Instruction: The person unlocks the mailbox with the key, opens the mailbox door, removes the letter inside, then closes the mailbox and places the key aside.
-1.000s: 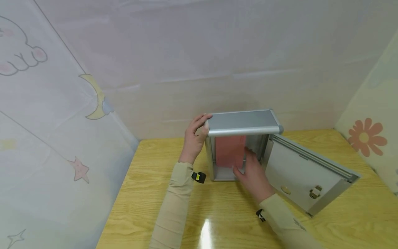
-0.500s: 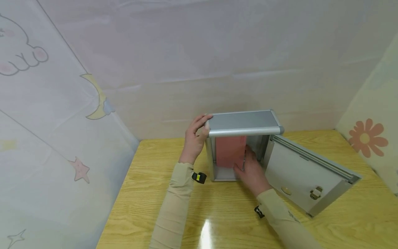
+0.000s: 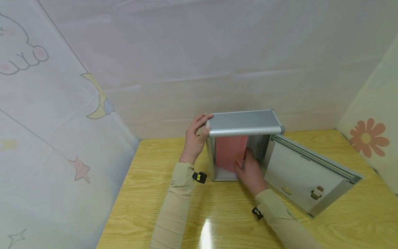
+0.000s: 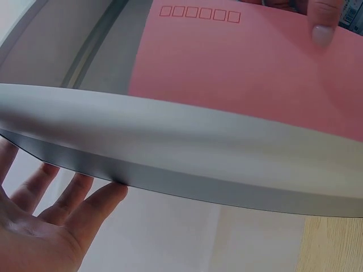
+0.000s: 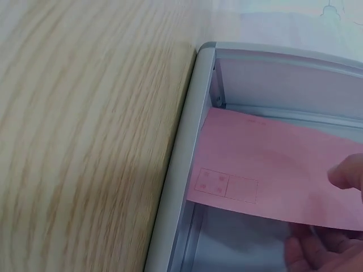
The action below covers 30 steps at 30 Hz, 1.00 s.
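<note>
A grey metal mailbox [image 3: 245, 121] stands on the wooden table with its front door [image 3: 300, 173] swung out to the right. My left hand [image 3: 194, 140] holds the box's top left corner; in the left wrist view its fingertips [image 4: 116, 191] press the top panel. Inside the box a pink envelope [image 3: 229, 152] leans upright at a slight tilt. My right hand [image 3: 252, 174] reaches in and pinches the envelope's right edge. The right wrist view shows the thumb [image 5: 347, 171] over its front and the other fingers behind it. Printed stamp squares mark the envelope's end.
The open door carries a lock [image 3: 316, 192] on its inner face and extends over the table [image 3: 149, 193] at right. A printed cloth wall [image 3: 217, 69] rises close behind the box. Partly hidden behind the envelope is a dark printed item [image 4: 353, 17].
The envelope has tilted a little, its lower edge now slanting and its right edge slightly farther right. My right hand has shifted slightly; my left hand stays on the corner.
</note>
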Tool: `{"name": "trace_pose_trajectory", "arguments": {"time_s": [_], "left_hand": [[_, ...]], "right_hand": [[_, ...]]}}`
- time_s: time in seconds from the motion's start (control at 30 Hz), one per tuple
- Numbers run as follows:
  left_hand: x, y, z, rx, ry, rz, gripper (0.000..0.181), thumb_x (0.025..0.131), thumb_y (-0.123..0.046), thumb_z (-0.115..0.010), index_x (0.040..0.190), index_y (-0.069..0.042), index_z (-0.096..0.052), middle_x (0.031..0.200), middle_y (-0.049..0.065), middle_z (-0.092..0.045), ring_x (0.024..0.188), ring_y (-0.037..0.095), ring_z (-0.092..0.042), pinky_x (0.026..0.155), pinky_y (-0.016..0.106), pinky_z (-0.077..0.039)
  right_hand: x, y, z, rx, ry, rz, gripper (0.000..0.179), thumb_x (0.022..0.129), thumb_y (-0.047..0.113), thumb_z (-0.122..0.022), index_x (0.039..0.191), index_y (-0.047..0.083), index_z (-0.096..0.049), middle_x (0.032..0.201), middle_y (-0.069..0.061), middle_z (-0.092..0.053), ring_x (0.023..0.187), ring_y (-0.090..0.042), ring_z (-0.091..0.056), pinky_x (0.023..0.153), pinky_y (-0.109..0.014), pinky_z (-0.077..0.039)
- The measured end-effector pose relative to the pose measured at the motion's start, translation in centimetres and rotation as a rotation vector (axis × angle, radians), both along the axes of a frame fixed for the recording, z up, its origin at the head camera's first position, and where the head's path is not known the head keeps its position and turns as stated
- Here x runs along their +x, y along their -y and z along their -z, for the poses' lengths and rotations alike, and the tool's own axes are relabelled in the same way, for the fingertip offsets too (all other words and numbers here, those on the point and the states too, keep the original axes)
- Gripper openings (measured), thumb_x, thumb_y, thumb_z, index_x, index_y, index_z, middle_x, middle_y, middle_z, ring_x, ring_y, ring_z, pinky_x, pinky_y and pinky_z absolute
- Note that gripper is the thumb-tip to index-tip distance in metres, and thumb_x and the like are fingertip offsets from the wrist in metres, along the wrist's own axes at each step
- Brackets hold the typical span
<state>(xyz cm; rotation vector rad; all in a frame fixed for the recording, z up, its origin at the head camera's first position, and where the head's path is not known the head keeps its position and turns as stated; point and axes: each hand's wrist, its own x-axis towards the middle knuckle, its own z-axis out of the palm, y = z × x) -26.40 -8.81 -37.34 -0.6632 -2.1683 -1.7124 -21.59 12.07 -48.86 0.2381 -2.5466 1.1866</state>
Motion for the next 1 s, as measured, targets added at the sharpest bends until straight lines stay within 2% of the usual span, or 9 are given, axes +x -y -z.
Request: {"name": "trace_pose_trajectory", "arguments": {"time_s": [0.27,0.43,0.63,0.77,1.0], "left_hand": [[-0.1,0.0,0.1,-0.005,-0.011,-0.005,0.055,0.091,-0.059,-0.050,0.133,-0.023,-0.059,0.143,-0.007,-0.040,0.123,0.015,-0.044,0.089,0.042,-0.047],[-0.1,0.0,0.1,-0.012,-0.018,-0.001,0.054,0.092,-0.057,-0.050,0.133,-0.023,-0.059,0.143,-0.006,-0.041,0.123,0.015,-0.044,0.088,0.041,-0.048],[-0.1,0.0,0.0,-0.005,-0.016,0.007,0.053,0.093,-0.055,-0.051,0.133,-0.022,-0.059,0.143,-0.006,-0.041,0.123,0.015,-0.044,0.088,0.040,-0.048],[-0.1,0.0,0.0,0.000,-0.017,0.011,0.047,0.096,-0.043,-0.053,0.134,-0.016,-0.058,0.144,0.000,-0.041,0.123,0.019,-0.044,0.088,0.041,-0.048],[2.0,-0.3,-2.4,0.005,0.003,0.018,0.041,0.097,-0.023,-0.052,0.133,-0.003,-0.057,0.144,0.012,-0.040,0.124,0.028,-0.044,0.087,0.041,-0.048]], "right_hand": [[0.4,0.6,0.1,-0.046,-0.034,-0.039,0.030,0.094,0.015,-0.060,0.120,0.002,-0.051,0.099,-0.018,-0.066,0.089,-0.031,-0.065,0.069,-0.045,-0.052],[0.8,0.9,0.5,-0.071,-0.013,-0.054,0.026,0.096,0.017,-0.058,0.118,0.003,-0.058,0.103,-0.018,-0.068,0.090,-0.030,-0.067,0.068,-0.043,-0.054],[0.9,0.7,0.7,-0.089,-0.070,-0.048,0.021,0.096,0.012,-0.059,0.113,0.000,-0.061,0.103,-0.021,-0.067,0.090,-0.033,-0.068,0.069,-0.042,-0.055],[1.1,0.2,0.6,-0.098,-0.102,-0.040,0.020,0.095,0.010,-0.059,0.111,-0.002,-0.061,0.102,-0.023,-0.067,0.090,-0.035,-0.067,0.070,-0.043,-0.055],[2.3,-1.6,0.2,-0.088,-0.174,-0.054,0.017,0.092,0.005,-0.062,0.109,0.000,-0.061,0.099,-0.019,-0.068,0.087,-0.032,-0.067,0.070,-0.045,-0.054]]}}
